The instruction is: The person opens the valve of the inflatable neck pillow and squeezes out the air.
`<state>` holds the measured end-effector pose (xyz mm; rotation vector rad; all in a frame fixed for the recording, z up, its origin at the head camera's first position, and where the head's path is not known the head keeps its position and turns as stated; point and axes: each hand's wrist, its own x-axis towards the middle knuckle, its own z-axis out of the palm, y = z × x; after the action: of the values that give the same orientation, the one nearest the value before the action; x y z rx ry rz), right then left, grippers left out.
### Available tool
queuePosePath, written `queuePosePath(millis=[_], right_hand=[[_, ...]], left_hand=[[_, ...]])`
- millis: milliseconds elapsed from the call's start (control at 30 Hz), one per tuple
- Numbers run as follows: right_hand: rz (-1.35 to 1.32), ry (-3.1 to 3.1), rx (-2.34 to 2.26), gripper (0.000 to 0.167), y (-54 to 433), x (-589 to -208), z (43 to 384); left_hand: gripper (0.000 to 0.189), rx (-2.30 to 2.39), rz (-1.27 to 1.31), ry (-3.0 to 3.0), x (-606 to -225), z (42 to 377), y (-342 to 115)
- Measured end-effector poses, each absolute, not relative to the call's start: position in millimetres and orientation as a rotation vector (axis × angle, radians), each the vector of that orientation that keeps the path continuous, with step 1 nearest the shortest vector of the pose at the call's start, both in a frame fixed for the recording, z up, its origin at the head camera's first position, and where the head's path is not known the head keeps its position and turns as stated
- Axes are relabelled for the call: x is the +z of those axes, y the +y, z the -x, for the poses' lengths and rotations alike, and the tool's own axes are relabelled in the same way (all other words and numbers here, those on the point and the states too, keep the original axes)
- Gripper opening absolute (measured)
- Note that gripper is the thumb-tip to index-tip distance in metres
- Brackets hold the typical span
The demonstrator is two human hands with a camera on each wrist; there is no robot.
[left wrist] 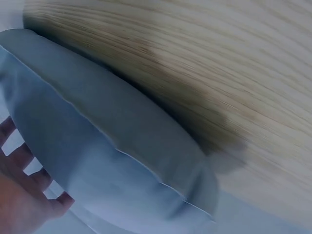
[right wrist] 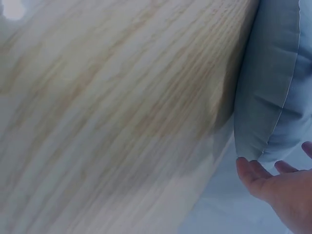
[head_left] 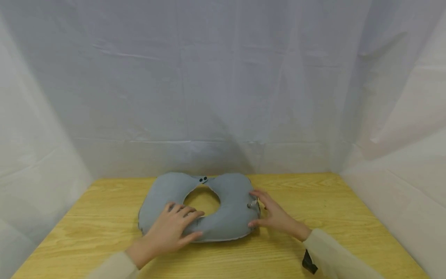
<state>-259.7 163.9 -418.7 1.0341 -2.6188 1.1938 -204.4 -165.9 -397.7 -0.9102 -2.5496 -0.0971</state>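
A grey-blue inflatable neck pillow [head_left: 228, 226], puffed up, lies flat on the wooden table. Two dark snaps [head_left: 203, 179] sit on the strap joining its ends at the far side. My left hand [head_left: 170, 228] is over the pillow's front left part, fingers spread toward the centre hole. In the left wrist view the seamed side of the pillow [left wrist: 112, 131] fills much of the picture beside those fingers. At the right edge, my right hand [head_left: 277, 217] has thumb and fingers apart, fingertips right at the pillow's side around a small valve [head_left: 251, 203].
The wood-grain table [head_left: 313, 193] extends on both sides of the pillow. White sheeting [head_left: 223, 97] hangs behind it and along the left and right. A black strap end [head_left: 309, 263] hangs by the right sleeve.
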Motion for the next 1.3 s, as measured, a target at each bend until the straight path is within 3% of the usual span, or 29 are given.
queuePosePath(millis=[833,1300], right_hand=[[-1.028,-2.674,1.286,0.082,161.0,-425.8,258.9],[-1.022,-2.649,1.314,0.084,158.3,-429.0,257.6]], left_hand=[[0.068,-0.198,0.882,-2.641,-396.8,219.1,-97.4],[0.072,-0.203,0.875,-2.695,-401.6,225.7,-86.0]])
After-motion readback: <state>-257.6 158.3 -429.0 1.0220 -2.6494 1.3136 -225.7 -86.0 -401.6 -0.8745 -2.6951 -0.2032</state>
